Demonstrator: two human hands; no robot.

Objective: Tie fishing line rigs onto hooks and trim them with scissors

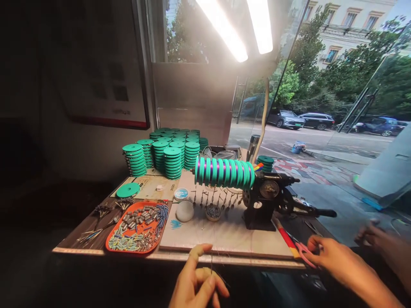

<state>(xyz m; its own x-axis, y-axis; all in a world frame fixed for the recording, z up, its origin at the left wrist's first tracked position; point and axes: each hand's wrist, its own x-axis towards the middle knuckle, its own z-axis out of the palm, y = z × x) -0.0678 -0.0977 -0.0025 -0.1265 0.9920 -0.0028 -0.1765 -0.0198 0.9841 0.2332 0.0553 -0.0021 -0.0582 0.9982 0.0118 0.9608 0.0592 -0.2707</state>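
My left hand is at the table's front edge, thumb and fingers pinched on a thin dark line that stands up past the raised index finger. To the right, my right hand has its fingers closed at the pink handles of a pair of scissors. The scissors' blades point back beside a red and yellow stick. Behind both hands stands a black hand-cranked winder with a row of green foam spools on its shaft. Several small rigs with weights hang below the spools.
An orange tray holds metal weights and small parts. Stacked green spools fill the back left. Small dishes stand mid-board. A blurred hand, possibly a reflection, shows far right by the glass. A lit lamp hangs overhead.
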